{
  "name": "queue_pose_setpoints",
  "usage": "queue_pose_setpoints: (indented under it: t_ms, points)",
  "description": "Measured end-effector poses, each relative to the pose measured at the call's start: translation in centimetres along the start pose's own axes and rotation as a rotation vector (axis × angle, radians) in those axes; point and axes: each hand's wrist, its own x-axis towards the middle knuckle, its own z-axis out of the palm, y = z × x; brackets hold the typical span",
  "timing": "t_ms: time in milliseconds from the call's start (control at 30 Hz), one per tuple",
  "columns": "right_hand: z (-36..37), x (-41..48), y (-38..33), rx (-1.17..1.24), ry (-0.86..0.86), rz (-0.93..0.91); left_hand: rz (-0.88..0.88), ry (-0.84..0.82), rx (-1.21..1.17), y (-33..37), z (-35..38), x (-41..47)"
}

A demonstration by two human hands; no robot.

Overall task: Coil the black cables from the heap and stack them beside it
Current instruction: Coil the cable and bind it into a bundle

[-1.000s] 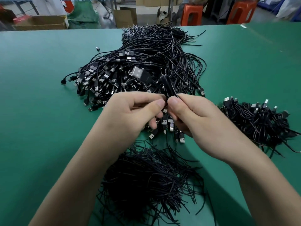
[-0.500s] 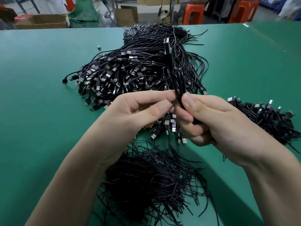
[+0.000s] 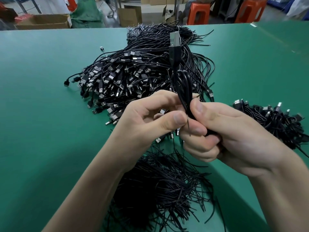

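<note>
Your right hand grips a coiled cable, plug upward; your left hand pinches it too. Behind lies the heap, partly hidden by your hands; right, the coiled stack; below your wrists, loose black strands.

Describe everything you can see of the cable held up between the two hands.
The coiled cable is thin, black and glossy, folded into a narrow upright bundle of long loops. Its USB plug, black housing with metal tip, stands above the loops. The right hand grips the bundle's lower part, thumb across the front; the left hand pinches it from the side. It is held up in front of the heap.
</note>
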Motion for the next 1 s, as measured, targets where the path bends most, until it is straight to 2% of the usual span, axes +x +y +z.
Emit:
queue_pose_setpoints:
  t_ms: [100, 333, 533, 600, 767, 867, 1000]
  points:
    - [0.1, 0.2, 0.1, 0.083, -0.051, 0.02, 0.011, 0.009, 0.012, 0.0, -0.2, -0.1]
    - [0.2, 0.2, 0.1, 0.119, -0.052, 0.12, 0.066, 0.07, 0.113, -0.2, -0.1, -0.1]
    - [0.5, 0.2, -0.2, 0.202, -0.084, 0.108, 0.081, 0.086, 0.17, 0.3, -0.3, -0.1]
    - [0.7, 0.3, 0.0, 0.181, -0.045, 0.105, 0.087, 0.115, 0.187, 0.3, -0.3, -0.1]
    - [1.2, 0.7, 0.3, -0.079, 0.152, 0.075, 0.12, 0.239, 0.235, -0.2, 0.0, 0.0]
    - [1.5, 0.9, 0.3, -0.031, 0.166, 0.053, 0.166, 0.273, 0.301, -0.3, 0.8, 0.0]
    - [1.2, 1.0, 0.5, 0.099, 0.126, 0.025, 0.172, 0.245, 0.261, -0.3, 1.3, 0.0]
